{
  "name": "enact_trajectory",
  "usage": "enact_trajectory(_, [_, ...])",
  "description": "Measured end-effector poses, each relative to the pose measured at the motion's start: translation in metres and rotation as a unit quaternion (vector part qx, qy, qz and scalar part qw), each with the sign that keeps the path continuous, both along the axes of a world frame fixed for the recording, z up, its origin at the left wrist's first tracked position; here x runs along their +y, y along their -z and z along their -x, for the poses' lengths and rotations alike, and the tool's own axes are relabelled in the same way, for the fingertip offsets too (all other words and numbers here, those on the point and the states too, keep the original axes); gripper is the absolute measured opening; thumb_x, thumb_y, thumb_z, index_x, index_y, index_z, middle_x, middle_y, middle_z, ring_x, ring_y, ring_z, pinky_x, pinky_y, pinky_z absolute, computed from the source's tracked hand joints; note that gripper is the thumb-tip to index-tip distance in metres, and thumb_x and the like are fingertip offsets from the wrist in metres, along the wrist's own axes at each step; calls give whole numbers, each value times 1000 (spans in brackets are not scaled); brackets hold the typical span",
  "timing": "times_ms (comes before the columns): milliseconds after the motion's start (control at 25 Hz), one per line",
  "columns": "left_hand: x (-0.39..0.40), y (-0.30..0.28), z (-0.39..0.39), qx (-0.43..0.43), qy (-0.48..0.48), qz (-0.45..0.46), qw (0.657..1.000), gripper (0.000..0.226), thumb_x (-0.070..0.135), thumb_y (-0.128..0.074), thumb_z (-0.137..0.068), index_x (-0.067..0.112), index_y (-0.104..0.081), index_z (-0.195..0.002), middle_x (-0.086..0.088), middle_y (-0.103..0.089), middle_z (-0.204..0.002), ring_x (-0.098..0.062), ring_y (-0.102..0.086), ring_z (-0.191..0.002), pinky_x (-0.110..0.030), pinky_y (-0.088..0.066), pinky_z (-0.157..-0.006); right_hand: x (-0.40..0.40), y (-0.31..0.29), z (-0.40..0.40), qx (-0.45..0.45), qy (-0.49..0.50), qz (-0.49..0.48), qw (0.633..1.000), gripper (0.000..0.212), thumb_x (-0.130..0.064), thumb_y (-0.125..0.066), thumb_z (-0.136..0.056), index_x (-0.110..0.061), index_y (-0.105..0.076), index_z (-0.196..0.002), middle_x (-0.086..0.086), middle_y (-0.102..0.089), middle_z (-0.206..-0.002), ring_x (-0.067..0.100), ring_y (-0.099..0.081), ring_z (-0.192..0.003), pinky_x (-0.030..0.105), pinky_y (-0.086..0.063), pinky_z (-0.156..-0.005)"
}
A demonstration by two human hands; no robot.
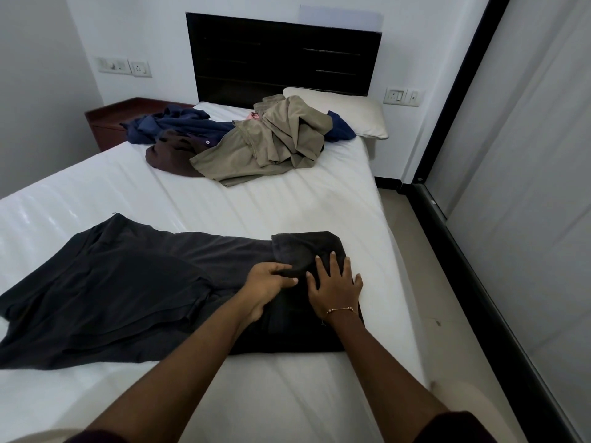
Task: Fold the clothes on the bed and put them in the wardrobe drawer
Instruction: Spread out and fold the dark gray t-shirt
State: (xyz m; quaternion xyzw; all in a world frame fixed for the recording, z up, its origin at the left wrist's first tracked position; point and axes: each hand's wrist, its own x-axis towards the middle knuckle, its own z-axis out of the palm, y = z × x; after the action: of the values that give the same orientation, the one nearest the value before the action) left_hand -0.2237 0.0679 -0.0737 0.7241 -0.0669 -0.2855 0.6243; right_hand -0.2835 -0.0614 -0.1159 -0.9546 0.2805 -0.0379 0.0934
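Left hand (268,284): fingers curled, thumb and fingertips pinching an edge of the folded-over flap of the dark grey garment (128,292), lower centre of frame. Right hand (334,284): fingers straight and spread, palm flat, pressing on the folded right end of the same garment; thin bracelet (341,311) on that wrist.

Garment lies flat on the white bed (287,203), lower half of frame. Long axis runs left to right across the frame; the wide, unfolded end fans out toward the lower left edge, the folded end sits near the bed's right edge. Fabric is plain, matte, charcoal, with soft creases and a layered hem at lower left.

Upper centre of frame: loose pile of unfolded clothes, well apart from the hands: khaki garment (265,142) on top, navy garment (179,123) to its left, brown garment (172,155) below that. White pillow (355,113) touches the pile's right side, in front of the dark headboard (281,55)
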Motion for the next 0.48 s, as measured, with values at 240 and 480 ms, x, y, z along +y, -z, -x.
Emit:
enact_trajectory(240, [-5,-2,10,-134,-7,-64,989,36,3,-67,-82,9,-61,-117,-4,-61,-110,-19,-59,-105,-28,-48,-93,-4,-8,1,7,14,-72,997,48,-44,-25,-99,-36,-21,-147,-3,-7,-158,31,-1,-144,47,-7,-115])
enact_trajectory(480, [-4,2,11,-108,-30,-108,988,34,-3,-65,-81,3,-60,-114,-13,-62,-112,-15,-55,-89,-22,-44,-75,-7,-8,6,20,3,-55,998,49,-43,-28,-99,-37,-19,-147,-4,-7,-158,33,-7,-143,44,-10,-115])
